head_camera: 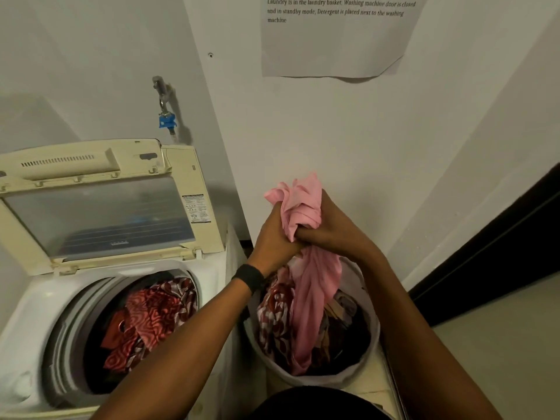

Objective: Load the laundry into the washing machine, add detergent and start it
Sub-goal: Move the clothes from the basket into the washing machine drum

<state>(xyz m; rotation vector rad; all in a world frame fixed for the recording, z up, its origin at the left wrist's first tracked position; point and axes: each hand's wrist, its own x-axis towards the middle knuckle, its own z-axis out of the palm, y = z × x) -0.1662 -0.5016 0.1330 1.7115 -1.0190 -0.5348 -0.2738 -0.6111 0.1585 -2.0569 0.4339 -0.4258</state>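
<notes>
pink garment lifted over the basket

head view: left hand point(277, 234) and right hand point(325, 228) together, bunched on the pink garment point(309, 286), its tail trailing into the laundry basket point(374, 334) beside the open washing machine point(36, 313). looks light, limp; best gathered up mid-length.

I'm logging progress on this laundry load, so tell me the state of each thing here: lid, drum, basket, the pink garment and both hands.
Washing machine lid: raised open.
Drum: partly loaded, red patterned cloth inside.
Laundry basket: holds more clothes.
Pink garment: lifted, lower end hanging into the basket.
Left hand: grips the pink garment.
Right hand: grips the pink garment.
</notes>
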